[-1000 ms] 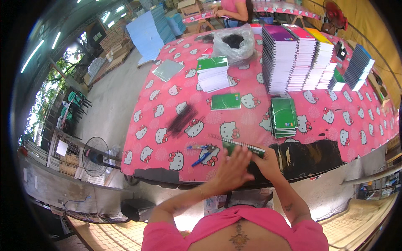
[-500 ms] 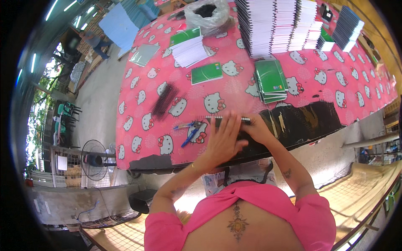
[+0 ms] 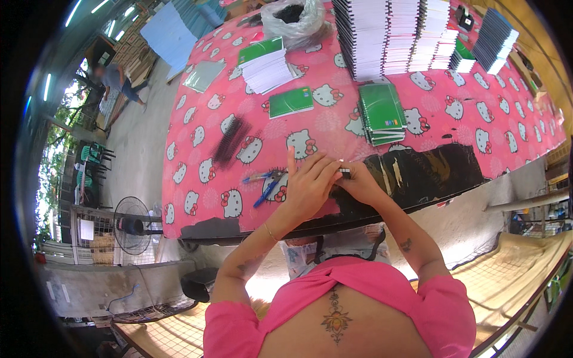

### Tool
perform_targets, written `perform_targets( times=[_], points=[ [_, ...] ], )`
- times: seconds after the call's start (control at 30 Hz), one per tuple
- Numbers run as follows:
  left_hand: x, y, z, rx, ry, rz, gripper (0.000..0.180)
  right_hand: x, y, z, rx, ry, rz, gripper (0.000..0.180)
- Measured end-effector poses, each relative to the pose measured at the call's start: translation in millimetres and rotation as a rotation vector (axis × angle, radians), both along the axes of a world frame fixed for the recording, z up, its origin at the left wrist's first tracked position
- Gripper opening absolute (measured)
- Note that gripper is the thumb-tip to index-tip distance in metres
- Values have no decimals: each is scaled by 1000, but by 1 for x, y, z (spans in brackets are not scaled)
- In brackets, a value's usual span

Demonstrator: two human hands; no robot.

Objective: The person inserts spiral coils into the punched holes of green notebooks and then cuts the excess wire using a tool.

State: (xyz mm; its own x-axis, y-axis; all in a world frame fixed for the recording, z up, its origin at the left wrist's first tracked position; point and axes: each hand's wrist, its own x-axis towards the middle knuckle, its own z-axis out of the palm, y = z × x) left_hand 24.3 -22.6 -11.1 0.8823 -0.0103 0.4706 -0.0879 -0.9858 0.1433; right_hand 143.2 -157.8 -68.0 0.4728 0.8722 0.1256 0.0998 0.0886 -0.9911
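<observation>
Above the table's near edge, my right hand (image 3: pixel 360 184) is closed on a thin notebook (image 3: pixel 345 173) turned edge-on, of which only a short dark and white end shows. My left hand (image 3: pixel 313 186) lies over the rest of it, fingers stretched out and one raised apart from the others, hiding most of the notebook. Just left of that hand, a blue pen (image 3: pixel 266 191) and a pair of pliers (image 3: pixel 276 175) lie on the pink cloth. A bundle of black spiral coils (image 3: pixel 231 141) rests farther left.
A green notebook (image 3: pixel 290 103) lies mid-table, with a stack of green notebooks (image 3: pixel 382 110) to its right. Behind stand tall stacks of spiral-bound books (image 3: pixel 370 42) and a clear plastic bag (image 3: pixel 292 24) of black coils. A fan (image 3: pixel 134 225) stands left; a person (image 3: pixel 122 80) walks beyond.
My left hand has shifted over the notebook, now covering most of the edge that showed before, and one finger has lifted. The person in the background has come nearer.
</observation>
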Motion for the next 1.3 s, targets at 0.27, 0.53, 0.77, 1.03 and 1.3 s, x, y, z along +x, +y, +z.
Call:
perform_targets(
  times=[0.27,0.53,0.77,1.03,1.3],
  points=[
    [1,2,4,-163,12,2,22,16,-32,41,76,-238,-122,31],
    [-9,3,0,-135,-48,-49,25,44,-37,59,-225,-454,-12,23],
    [-11,3,-5,-153,-145,-28,24,42,-34,60,-188,-238,69,11],
    [-9,-11,-11,-127,-121,-11,27,21,-21,55,-114,-568,-272,10],
    [-11,3,-10,-119,-114,15,32,1,-28,54,-41,-515,-276,19]
  ],
)
